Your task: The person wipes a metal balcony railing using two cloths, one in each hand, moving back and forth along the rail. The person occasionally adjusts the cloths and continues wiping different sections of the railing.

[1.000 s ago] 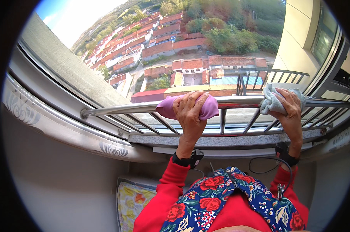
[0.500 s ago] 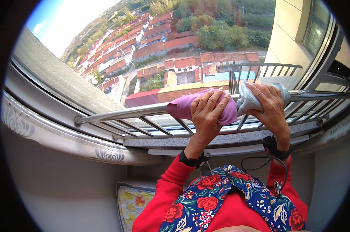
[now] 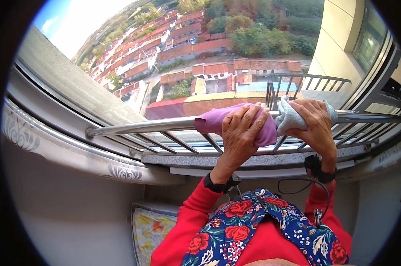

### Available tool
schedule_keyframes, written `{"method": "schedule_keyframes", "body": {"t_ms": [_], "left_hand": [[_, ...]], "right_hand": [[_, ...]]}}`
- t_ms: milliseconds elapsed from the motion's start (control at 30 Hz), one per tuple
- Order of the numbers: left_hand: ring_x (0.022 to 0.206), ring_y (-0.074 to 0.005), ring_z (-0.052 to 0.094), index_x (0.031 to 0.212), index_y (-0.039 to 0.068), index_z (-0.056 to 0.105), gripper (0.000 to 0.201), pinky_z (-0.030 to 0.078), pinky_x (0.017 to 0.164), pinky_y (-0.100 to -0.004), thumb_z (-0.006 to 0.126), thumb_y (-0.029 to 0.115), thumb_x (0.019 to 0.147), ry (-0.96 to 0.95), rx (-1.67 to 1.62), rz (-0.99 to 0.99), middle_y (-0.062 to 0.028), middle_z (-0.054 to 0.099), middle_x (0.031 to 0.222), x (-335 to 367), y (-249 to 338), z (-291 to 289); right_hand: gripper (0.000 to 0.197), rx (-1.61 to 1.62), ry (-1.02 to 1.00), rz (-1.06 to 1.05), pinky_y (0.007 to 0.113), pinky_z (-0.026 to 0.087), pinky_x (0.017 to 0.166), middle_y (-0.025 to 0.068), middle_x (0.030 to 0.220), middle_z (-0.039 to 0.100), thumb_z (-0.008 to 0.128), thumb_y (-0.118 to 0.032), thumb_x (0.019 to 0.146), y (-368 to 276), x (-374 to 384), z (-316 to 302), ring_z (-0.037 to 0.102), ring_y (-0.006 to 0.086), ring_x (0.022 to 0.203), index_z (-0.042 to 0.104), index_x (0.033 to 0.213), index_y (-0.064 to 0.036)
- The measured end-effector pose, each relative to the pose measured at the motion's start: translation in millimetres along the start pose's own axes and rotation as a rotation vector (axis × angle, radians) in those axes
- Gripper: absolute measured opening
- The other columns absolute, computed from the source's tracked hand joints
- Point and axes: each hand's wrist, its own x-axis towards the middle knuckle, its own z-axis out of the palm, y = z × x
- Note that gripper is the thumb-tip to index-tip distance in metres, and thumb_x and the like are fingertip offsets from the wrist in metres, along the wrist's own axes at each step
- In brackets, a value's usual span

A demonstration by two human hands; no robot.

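Observation:
A shiny metal handrail (image 3: 156, 125) runs across the window. My left hand (image 3: 242, 133) is wrapped over it, pressing a pink-purple cloth (image 3: 213, 119) against the tube; one end of that cloth hangs out to the left. Just to the right, my right hand (image 3: 314, 126) grips a pale blue-grey cloth (image 3: 290, 116) folded over the same rail. The two cloths lie side by side, nearly touching. The rail under both hands is hidden by cloth and fingers.
Thin metal bars (image 3: 180, 142) slope below the handrail, above a speckled stone sill (image 3: 200, 159). A patterned pale ledge (image 3: 89, 162) curves along the left. A black cable (image 3: 293, 191) loops near my right wrist. A yellow floral pad (image 3: 149, 232) lies at lower left.
Both hands and cloths appear slightly lower and a little farther right in the picture. The whole view has shifted a little too; both grips stay the same.

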Motion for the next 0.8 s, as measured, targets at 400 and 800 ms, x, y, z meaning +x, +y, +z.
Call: {"method": "schedule_keyframes", "body": {"t_ms": [400,800], "left_hand": [[0.14,-0.0311,0.046,0.142,0.012,0.06,0.072,0.027,0.114,-0.0482,0.067,0.059,0.087,-0.194,-0.212,0.063,-0.0116,0.051,0.152,0.9,-8.9,-28.2],[0.127,-0.0275,0.056,0.136,0.01,0.064,0.048,0.037,0.101,-0.0419,0.071,0.027,0.091,-0.076,-0.208,-0.024,-0.0059,0.063,0.139,6.1,-13.8,-16.6]], "right_hand": [[0.072,0.013,0.014,0.015,0.046,0.041,0.103,0.0081,0.121,0.07,0.091,-0.032,0.063,-0.9,-1.4,1.8,0.063,0.0294,0.113,0.069,0.128,-0.009],[0.074,-0.005,0.016,0.017,0.045,0.042,0.103,0.0064,0.122,0.07,0.093,-0.033,0.062,0.4,-2.7,4.1,0.063,0.0277,0.113,0.069,0.129,-0.0119]]}}
